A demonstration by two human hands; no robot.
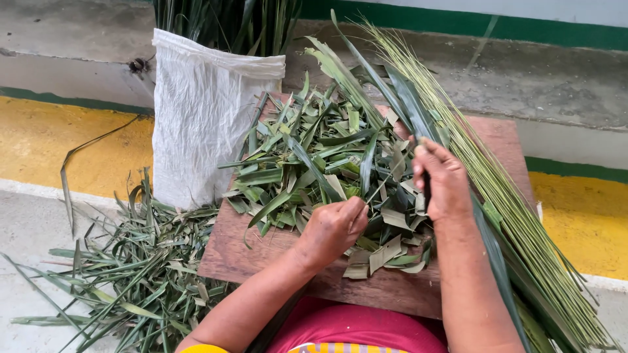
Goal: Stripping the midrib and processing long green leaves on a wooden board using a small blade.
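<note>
Head view — left hand and right hand pinch a leaf strip, slanting up-right.

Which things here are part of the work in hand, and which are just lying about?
In hand: left hand and right hand gripping a long green leaf; stripped midribs; leaf cuttings; wooden board.
Lying about: white sack of leaves; floor scraps.

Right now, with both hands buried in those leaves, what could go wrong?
1. The right hand grips a dark tool close to the left hand; if it is a blade, a slip might nick the fingers.
2. Leaf scraps crowd the board edge and could slide onto the pile below.
3. The long stalks overhang and might slip off.
</note>
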